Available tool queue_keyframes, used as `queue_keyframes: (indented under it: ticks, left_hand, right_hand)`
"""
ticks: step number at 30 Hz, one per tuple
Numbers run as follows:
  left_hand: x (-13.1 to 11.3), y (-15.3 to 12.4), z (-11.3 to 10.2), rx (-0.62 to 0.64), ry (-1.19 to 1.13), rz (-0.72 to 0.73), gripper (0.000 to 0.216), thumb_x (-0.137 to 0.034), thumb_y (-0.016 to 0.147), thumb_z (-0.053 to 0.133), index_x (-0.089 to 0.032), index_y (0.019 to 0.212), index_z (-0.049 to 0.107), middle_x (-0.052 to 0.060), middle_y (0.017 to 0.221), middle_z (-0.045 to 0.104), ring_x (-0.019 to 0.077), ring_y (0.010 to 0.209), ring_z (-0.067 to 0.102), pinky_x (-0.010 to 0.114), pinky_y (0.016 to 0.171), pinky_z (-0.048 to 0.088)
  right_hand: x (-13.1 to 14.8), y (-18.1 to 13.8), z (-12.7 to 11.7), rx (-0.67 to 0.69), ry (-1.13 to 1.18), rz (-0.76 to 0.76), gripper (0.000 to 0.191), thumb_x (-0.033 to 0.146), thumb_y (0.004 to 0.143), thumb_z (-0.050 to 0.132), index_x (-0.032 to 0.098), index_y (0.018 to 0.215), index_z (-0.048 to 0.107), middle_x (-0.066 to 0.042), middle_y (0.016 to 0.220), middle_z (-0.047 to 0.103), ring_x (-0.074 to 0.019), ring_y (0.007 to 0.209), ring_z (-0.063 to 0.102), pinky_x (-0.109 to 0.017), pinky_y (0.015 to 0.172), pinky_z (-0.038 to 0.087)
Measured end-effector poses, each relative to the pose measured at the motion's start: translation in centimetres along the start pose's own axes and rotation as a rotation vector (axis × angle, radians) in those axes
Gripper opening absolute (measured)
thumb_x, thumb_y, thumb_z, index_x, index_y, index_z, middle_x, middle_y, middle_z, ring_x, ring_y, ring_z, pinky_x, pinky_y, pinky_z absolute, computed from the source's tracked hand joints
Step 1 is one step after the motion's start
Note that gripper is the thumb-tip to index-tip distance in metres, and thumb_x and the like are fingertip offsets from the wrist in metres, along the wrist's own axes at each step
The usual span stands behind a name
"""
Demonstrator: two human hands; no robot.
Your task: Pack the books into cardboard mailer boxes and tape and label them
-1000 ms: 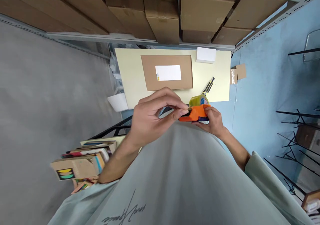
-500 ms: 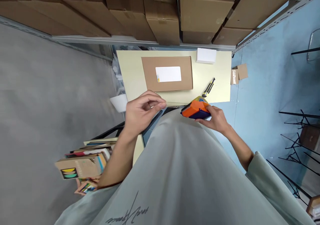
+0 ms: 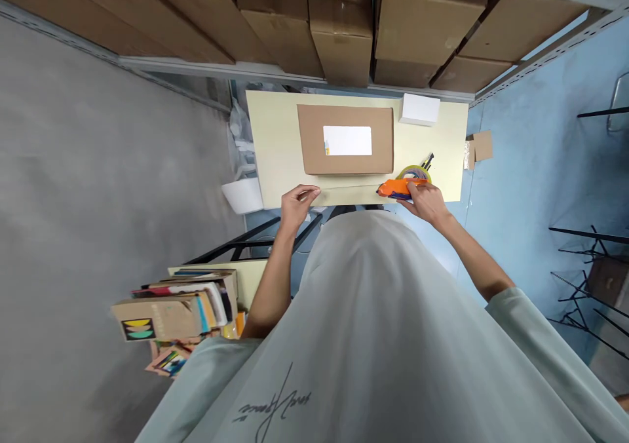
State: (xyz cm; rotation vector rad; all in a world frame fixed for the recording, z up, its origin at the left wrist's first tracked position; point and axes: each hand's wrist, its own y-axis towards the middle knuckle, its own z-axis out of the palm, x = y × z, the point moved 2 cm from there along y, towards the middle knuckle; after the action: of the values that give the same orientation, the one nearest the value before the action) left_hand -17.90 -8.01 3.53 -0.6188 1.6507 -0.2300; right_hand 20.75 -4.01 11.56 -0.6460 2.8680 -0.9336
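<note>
My right hand [image 3: 427,202] grips an orange and dark blue tape gun [image 3: 393,188] over the table's near edge. A yellow-edged tape roll [image 3: 407,172] shows just behind it. From the gun a thin clear strip of tape [image 3: 350,187] stretches across to my left hand [image 3: 296,206], whose fingertips pinch its end. Just beyond the strip, a flat brown cardboard box [image 3: 310,158] with a white label [image 3: 348,141] on top lies on the pale yellow table [image 3: 275,168]. The strip appears apart from the box. A black and yellow cutter [image 3: 428,161] is partly hidden behind the roll.
A small white box [image 3: 420,109] sits at the table's back right. Large cartons [image 3: 341,43] fill the shelf above the far edge. A white bin [image 3: 244,195] stands left of the table, and stacked books and cardboard [image 3: 171,305] are at lower left.
Both hands have moved forward over the table's near edge. The tape gun has turned more level, and the strip of tape now shows stretched between my hands. The view has shifted slightly.
</note>
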Motion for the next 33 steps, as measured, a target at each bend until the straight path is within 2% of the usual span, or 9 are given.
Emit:
queue_keyframes:
  ticks: [4,8,11,14,18,21,24,28,33]
  left_hand:
    - [2.8,0.5,-0.1,-0.055,-0.001,0.072,0.021,-0.032,0.085,0.094,-0.018,0.086,0.079,0.007,0.100,0.080,0.0194,0.100,0.075,0.034,0.106,0.059]
    - [5.5,1.5,0.6,-0.146,-0.161,0.040,0.028,-0.039,0.086,0.094,-0.018,0.093,0.076,0.008,0.105,0.079,0.0204,0.106,0.075,0.035,0.105,0.060]
    - [7.2,2.7,0.9,-0.210,-0.238,0.022,0.037,-0.047,0.085,0.094,-0.020,0.097,0.072,0.007,0.108,0.078,0.0185,0.105,0.073,0.031,0.099,0.060]
    - [8.4,4.0,0.2,-0.247,-0.265,0.004,0.045,-0.055,0.085,0.092,-0.021,0.099,0.067,0.006,0.111,0.076,0.0159,0.104,0.071,0.026,0.091,0.058]
    - [8.7,5.8,-1.0,-0.225,-0.327,-0.008,0.048,-0.057,0.084,0.092,-0.022,0.101,0.064,0.005,0.110,0.074,0.0134,0.101,0.069,0.023,0.082,0.055]
    - [8.5,7.5,-1.0,-0.189,-0.322,-0.014,0.047,-0.057,0.085,0.092,-0.024,0.101,0.063,0.003,0.105,0.074,0.0126,0.095,0.068,0.022,0.077,0.052]
    - [8.4,9.1,-0.3,-0.139,-0.339,-0.011,0.042,-0.052,0.086,0.094,-0.024,0.101,0.066,0.002,0.101,0.073,0.0113,0.087,0.065,0.022,0.072,0.049]
    - [8.4,10.8,1.2,-0.074,-0.389,-0.002,0.034,-0.043,0.087,0.094,-0.024,0.102,0.071,-0.001,0.088,0.068,0.0116,0.079,0.062,0.021,0.066,0.046]
    - [8.1,11.1,2.8,-0.103,-0.395,0.010,0.026,-0.034,0.087,0.092,-0.021,0.104,0.077,0.001,0.093,0.076,0.0130,0.082,0.068,0.020,0.068,0.050]
  right_hand:
    - [2.1,1.5,1.7,0.036,-0.025,0.016,0.053,0.050,0.120,0.048,0.003,0.141,0.059,-0.030,0.119,0.082,-0.0402,0.111,0.076,-0.042,0.089,0.050]
    - [3.4,1.8,4.2,0.014,-0.024,0.051,0.054,0.053,0.121,0.044,0.003,0.139,0.058,-0.031,0.123,0.081,-0.0392,0.111,0.075,-0.041,0.091,0.049]
    - [4.6,2.4,5.6,-0.007,-0.029,0.036,0.054,0.055,0.122,0.044,0.005,0.135,0.060,-0.029,0.120,0.082,-0.0383,0.109,0.075,-0.040,0.091,0.049]
    - [6.5,3.4,6.0,-0.014,-0.051,-0.006,0.056,0.056,0.122,0.042,0.005,0.134,0.060,-0.028,0.116,0.082,-0.0373,0.106,0.076,-0.040,0.090,0.048]
    - [9.1,4.1,5.7,0.005,-0.083,-0.043,0.059,0.055,0.123,0.037,0.003,0.137,0.061,-0.028,0.114,0.083,-0.0364,0.103,0.077,-0.038,0.085,0.047]
    - [10.4,3.9,5.8,0.005,-0.084,-0.045,0.060,0.054,0.124,0.034,0.001,0.137,0.061,-0.029,0.114,0.082,-0.0355,0.102,0.078,-0.038,0.085,0.046]
    - [10.9,3.5,6.4,-0.005,-0.068,-0.007,0.058,0.053,0.124,0.037,0.001,0.133,0.062,-0.028,0.110,0.082,-0.0344,0.100,0.077,-0.038,0.086,0.047]
    - [11.2,3.3,7.3,-0.017,-0.050,0.113,0.058,0.056,0.123,0.041,0.003,0.138,0.059,-0.026,0.113,0.083,-0.0343,0.101,0.077,-0.037,0.085,0.049]
    - [11.9,3.5,7.9,-0.031,-0.018,0.227,0.061,0.063,0.122,0.042,0.007,0.134,0.059,-0.025,0.113,0.083,-0.0352,0.102,0.078,-0.036,0.084,0.051]
